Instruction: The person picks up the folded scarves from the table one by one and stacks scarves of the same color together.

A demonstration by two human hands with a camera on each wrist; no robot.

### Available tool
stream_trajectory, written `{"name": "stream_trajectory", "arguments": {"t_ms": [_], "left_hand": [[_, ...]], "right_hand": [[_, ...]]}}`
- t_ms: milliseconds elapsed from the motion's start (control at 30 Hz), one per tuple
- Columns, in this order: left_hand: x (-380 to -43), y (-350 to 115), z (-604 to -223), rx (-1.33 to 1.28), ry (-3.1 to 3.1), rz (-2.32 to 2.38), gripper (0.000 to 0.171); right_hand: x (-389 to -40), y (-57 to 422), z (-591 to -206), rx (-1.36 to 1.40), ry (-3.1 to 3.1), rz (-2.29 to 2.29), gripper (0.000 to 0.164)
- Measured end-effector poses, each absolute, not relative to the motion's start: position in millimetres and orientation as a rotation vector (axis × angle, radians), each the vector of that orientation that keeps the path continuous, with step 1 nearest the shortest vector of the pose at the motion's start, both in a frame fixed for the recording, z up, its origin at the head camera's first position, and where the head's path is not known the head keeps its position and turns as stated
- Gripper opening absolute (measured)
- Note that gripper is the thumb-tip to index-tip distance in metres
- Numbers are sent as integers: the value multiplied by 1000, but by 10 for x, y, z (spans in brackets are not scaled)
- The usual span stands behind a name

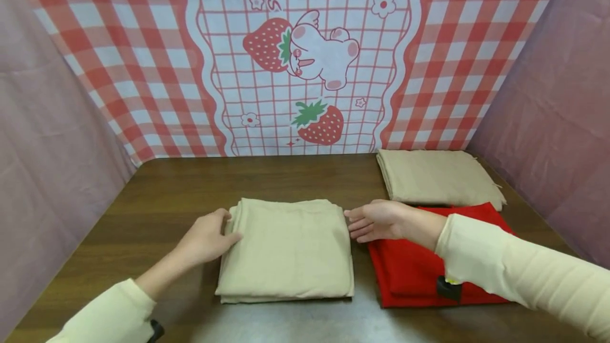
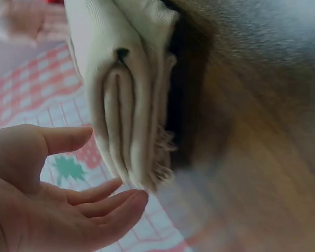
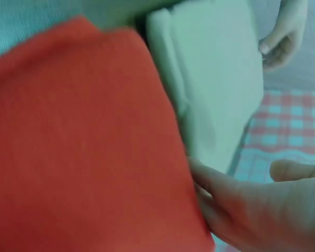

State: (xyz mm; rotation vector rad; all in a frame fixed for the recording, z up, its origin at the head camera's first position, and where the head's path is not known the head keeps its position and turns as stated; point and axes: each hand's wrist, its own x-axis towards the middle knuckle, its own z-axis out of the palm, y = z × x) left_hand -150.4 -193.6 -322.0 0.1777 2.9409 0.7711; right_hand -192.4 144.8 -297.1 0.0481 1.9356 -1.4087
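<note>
A folded beige cloth (image 1: 290,250) lies in front, its stacked layers and frayed threads showing in the left wrist view. My left hand (image 1: 207,236) is at its left side, thumb by the top edge; the left wrist view shows the fingers (image 2: 105,202) extended, their tips at the folded edge. On the other side, my right hand (image 1: 376,220) has its fingers extended near the cloth's right edge, and whether they touch it I cannot tell. Under the right forearm lies a folded red cloth (image 1: 410,274), partly hidden by that arm.
Behind the red cloth, a second folded beige cloth (image 1: 438,176) sits at the table's back right. The brown wooden table (image 1: 167,189) meets a strawberry-print checked backdrop (image 1: 305,120). Pink curtains (image 1: 52,120) hang on both sides.
</note>
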Motion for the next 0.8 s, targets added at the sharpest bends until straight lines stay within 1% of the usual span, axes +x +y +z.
{"name": "stream_trajectory", "arguments": {"t_ms": [167,333,500,633,800], "left_hand": [[-1501,-1712,-3235,422,3084,612,49],[-1521,-1546,-3308,624,3151,470,50],[-1537,-1488,-3368,858,3045,427,50],[-1517,-1502,-3370,945,2960,411,51],[-1498,-1543,-3362,906,2914,426,55]], "right_hand": [[-2116,1569,-2871,-32,1973,-1366,59],[-2414,1726,-2809,-39,1969,-1343,57],[-2713,1932,-2743,-112,2045,-1206,62],[-2917,2086,-2676,-100,2181,-1122,61],[-3098,2276,-2629,-84,2409,-942,63]]}}
